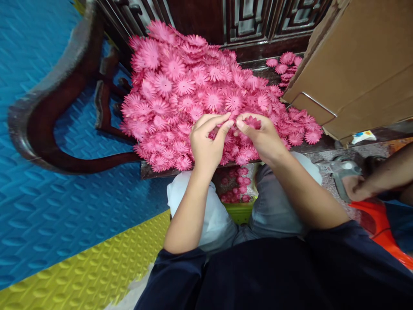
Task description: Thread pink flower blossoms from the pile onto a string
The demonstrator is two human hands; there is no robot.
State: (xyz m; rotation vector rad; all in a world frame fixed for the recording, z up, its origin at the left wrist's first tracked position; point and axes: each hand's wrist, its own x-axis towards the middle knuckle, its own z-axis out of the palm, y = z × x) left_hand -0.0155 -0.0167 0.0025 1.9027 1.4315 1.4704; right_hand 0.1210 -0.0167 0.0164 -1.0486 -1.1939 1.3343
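Observation:
A big heap of pink artificial flower heads [185,86], with thin pointed petals, is piled on the dark wooden bench [155,172]. Over its front part my two hands meet, fingertips almost touching. My left hand [208,137] is closed in a pinch of thumb and forefinger at a small pink flower piece [234,116]. From the other side my right hand [266,140] pinches too, with a deeper pink flower [253,122] showing between its curled fingers. The fingers partly cover these pieces, so how they join cannot be seen.
A large cardboard box [358,73] stands at the right of the heap. The bench's curved armrest [35,116] is at left. More flowers lie over a green container [240,211] between my knees. Another person's foot [353,187] is at right.

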